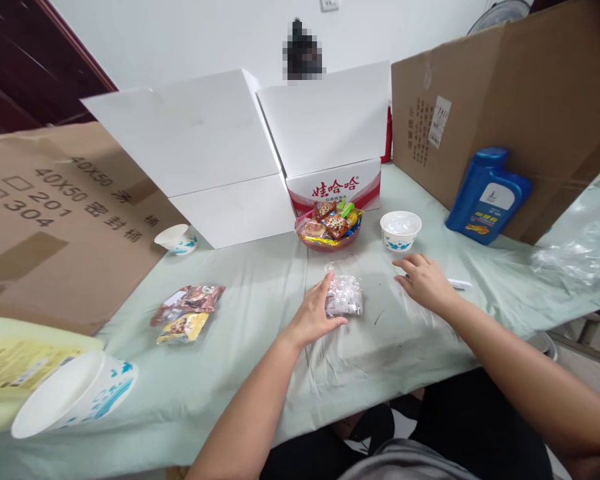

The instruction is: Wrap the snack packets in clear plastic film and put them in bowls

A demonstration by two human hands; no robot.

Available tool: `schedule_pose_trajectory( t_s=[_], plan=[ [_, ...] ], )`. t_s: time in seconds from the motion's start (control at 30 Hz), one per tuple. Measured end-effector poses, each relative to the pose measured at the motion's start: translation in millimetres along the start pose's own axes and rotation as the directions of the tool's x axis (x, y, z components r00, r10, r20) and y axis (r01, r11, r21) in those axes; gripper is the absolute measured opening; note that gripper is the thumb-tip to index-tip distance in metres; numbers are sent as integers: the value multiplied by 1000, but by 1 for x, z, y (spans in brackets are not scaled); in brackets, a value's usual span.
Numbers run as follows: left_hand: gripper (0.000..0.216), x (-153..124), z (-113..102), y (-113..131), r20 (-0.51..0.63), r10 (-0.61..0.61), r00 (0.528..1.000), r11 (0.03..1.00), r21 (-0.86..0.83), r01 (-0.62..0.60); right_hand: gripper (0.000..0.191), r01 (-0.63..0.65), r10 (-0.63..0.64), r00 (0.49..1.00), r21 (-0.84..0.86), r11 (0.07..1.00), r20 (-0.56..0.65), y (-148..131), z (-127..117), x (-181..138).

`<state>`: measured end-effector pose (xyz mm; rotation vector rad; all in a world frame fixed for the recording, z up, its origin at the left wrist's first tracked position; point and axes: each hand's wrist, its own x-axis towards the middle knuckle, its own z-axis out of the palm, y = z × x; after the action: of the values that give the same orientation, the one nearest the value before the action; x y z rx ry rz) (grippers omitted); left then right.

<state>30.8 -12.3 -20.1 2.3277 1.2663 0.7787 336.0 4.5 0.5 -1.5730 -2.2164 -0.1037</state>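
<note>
The clear-wrapped packet (349, 297) lay on the pale green tablecloth (265, 287), in front of the reddish dish of wrapped snacks (329, 247). The left hand (311, 313) made a wide C around the packet's left end, fingers at the far side and thumb at the near corner; whether it pressed there could not be told. The right hand (424, 283) was loosely spread with nothing in its grasp, near the floral paper bowl (401, 244) and well apart from the packet.

By its look the packet was light and soft-skinned — crinkled film that would likely slide under dry fingertips. What it held was blurred by glare, so fragile contents could not be ruled out. The sounder hold seemed to be across the fuller middle, thumb opposite fingers, with a gentle squeeze; the loose film at the far edge looked likelier to slip or tear.
</note>
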Motion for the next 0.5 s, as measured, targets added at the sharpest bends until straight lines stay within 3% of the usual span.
schedule_pose_trajectory(
  t_s=[0.07, 0.13, 0.2, 0.27, 0.33, 0.4, 0.5],
  plan=[
    [102, 0, 3, 1, -29, 26, 999, 999, 20, -25, 54, 133, -113, 989, 227, 965, -99, -22, 0, 11],
    [90, -1, 5, 0, -66, 45, 997, 999, 23, -44, 79, 243, -221, 970, 436, 866, -103, -48, 3, 22],
    [80, -2, 6, 0, -103, 47, 994, 999, 2, -47, 94, 222, -244, 969, 591, 776, -44, -66, 12, 31],
    [71, -2, 6, -2, -144, 39, 989, 998, -38, -44, 87, 102, -194, 980, 702, 705, 53, -74, 23, 36],
    [61, -1, 4, -4, -222, -10, 975, 994, -107, -14, 62, -29, -108, 986, 777, 629, 124, -70, 33, 38],
    [53, 1, 0, -8, -314, -124, 941, 970, -237, 49, 37, -108, -12, 990, 830, 547, 137, -58, 39, 39],
    [46, 4, -8, -14, -348, -364, 864, 853, -497, 159, 27, -181, 164, 979, 879, 440, 119, -37, 39, 39]
  ],
)
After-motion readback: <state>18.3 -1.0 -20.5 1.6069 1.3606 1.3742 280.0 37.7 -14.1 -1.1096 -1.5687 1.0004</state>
